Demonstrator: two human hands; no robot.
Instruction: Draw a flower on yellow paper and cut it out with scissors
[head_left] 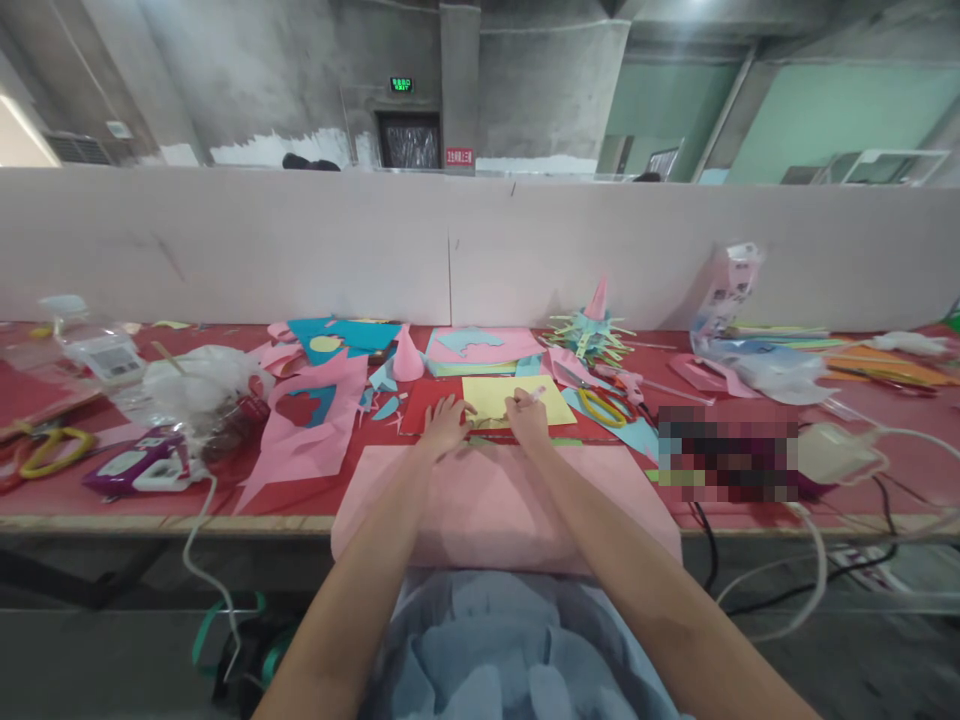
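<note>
Now | flat yellow paper [491, 394] | right fingers [516, 404] clamped on slim pen [537, 393] | left fingers [444, 407] apart

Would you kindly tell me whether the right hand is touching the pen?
Touching: the head view shows the right hand gripping the pen, with one end sticking out.

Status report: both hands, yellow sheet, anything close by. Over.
Right hand gripping apparent pen over yellow sheet. Left hand spread at sheet's left edge. Yellow-handled scissors just right of sheet.
</note>
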